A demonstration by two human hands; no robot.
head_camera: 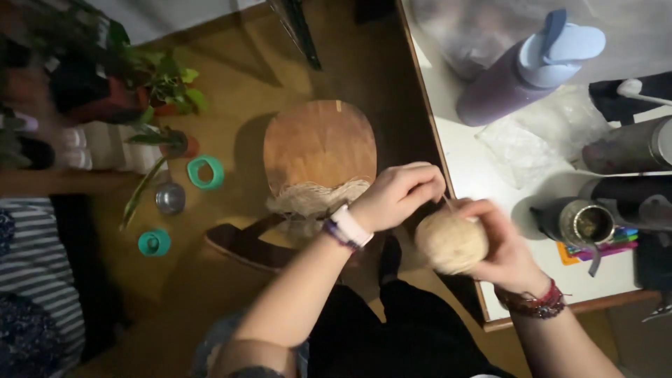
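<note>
My right hand (505,248) cups a ball of beige yarn (450,242) near the table's edge. My left hand (397,194) is just above and left of the ball, its fingers pinched on a thin strand (446,203) that leads to the ball. A watch and bracelets sit on my left wrist (344,229); red beaded bracelets ring my right wrist. Behind my hands a wooden chair seat (318,143) carries a bundle of beige yarn (316,197) wound across its front.
A white table (465,168) on the right holds a purple bottle (521,70), clear plastic bags, dark metal flasks, an open cup (584,224) and coloured pens. Potted plants (164,87), two teal rings and a small metal pot stand on the wooden floor at left.
</note>
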